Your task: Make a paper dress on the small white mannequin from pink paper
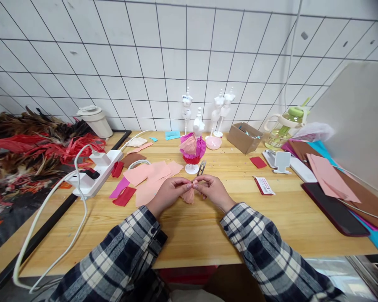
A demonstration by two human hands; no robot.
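My left hand and my right hand meet at the middle of the wooden table, both pinching the top of a small gathered piece of pink paper that fans out below the fingers. Just behind them stands a white mini mannequin dressed in layered pink, magenta and red paper ruffles. Small snips lie beside its base. Loose pink paper sheets lie to the left of my hands.
A white power strip with a cable sits left, beside red and brown feathers. Two bare mannequins, a pink bowl, a cardboard box, a jug and stacked coloured sheets stand behind and right.
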